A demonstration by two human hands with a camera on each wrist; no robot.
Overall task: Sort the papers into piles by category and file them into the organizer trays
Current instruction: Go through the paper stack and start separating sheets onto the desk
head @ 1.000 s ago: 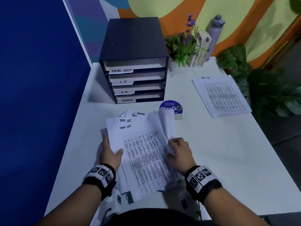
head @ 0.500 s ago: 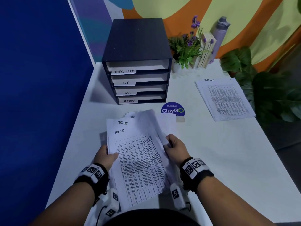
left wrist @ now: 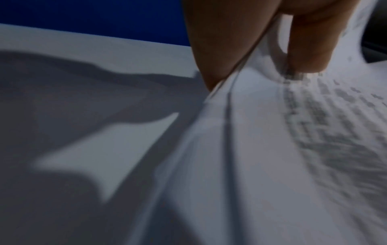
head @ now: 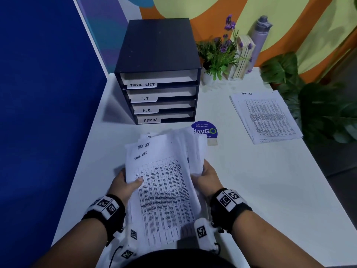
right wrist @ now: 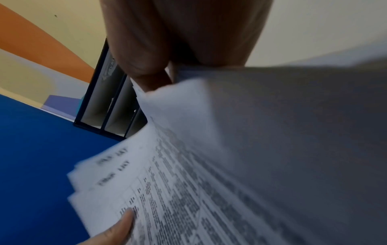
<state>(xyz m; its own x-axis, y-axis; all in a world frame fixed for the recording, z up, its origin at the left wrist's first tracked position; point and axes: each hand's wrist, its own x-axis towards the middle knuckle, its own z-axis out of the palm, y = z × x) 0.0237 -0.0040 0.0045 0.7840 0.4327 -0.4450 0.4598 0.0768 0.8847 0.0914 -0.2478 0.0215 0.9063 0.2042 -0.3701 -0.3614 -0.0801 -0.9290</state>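
Note:
I hold a stack of printed papers (head: 164,182) above the white desk (head: 260,180), its top sheets headed TASK LIST. My left hand (head: 126,183) grips the stack's left edge, thumb on top of the sheet (left wrist: 261,149). My right hand (head: 206,176) pinches the right edge, where several sheets (right wrist: 272,124) are bent upward. The black organizer (head: 158,74) stands at the back, with trays labelled TASK LIST, I.T, H.R. and ADMIN. A sorted pile of TASK LIST sheets (head: 266,117) lies on the desk at the right.
A blue round sticker (head: 207,130) sits on the desk just beyond the stack. A potted plant (head: 218,55), a wooden block and a grey bottle (head: 258,39) stand at the back right. A blue partition (head: 48,113) borders the desk's left; large leaves (head: 318,105) overhang the right edge.
The stack has been lifted off the desk and drawn nearer to me. My right hand moved from flipping a sheet to pinching the right edge; my left thumb now lies on the top sheet.

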